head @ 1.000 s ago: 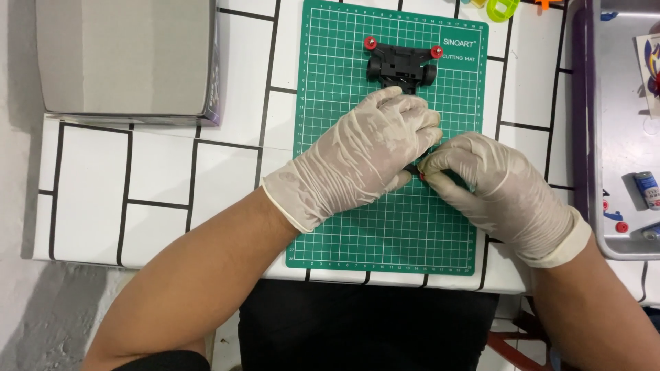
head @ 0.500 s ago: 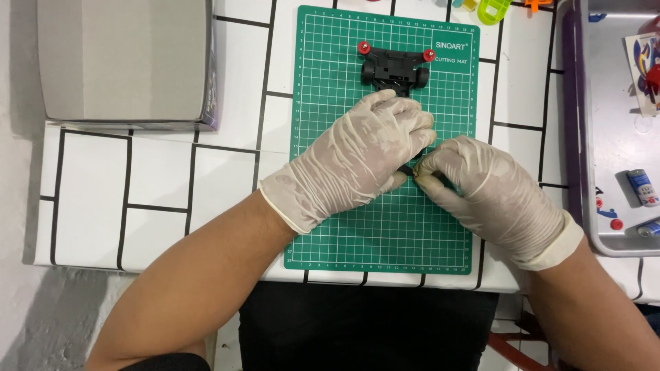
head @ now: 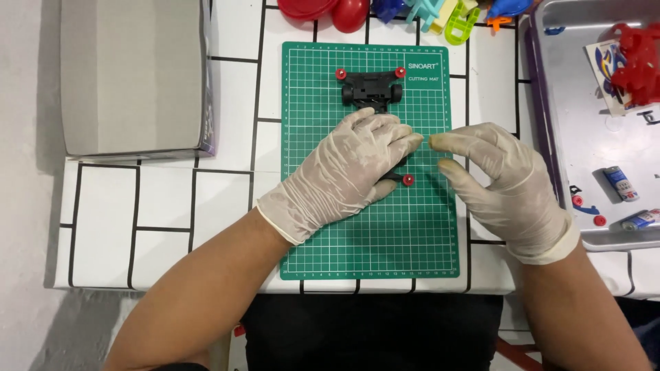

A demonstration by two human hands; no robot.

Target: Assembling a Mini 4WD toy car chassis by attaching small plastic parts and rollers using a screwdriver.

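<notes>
My left hand (head: 344,172), in a pale glove, lies on the green cutting mat (head: 371,240) and closes over a small black part whose red wheel (head: 408,180) sticks out from under the fingers. My right hand (head: 505,185), also gloved, hovers just to the right with forefinger and thumb apart; nothing shows between them. Further back on the mat sits a black toy chassis (head: 371,91) with two red wheels.
A grey box (head: 130,75) stands at the back left on the white tiled table. To the right is a metal tray (head: 584,103) with batteries (head: 619,182), small red parts and a red toy piece. Colourful plastic toys (head: 447,14) line the far edge.
My right hand has drawn away to the right from my left hand, where both were working close together over the small part. The left hand stays on the part.
</notes>
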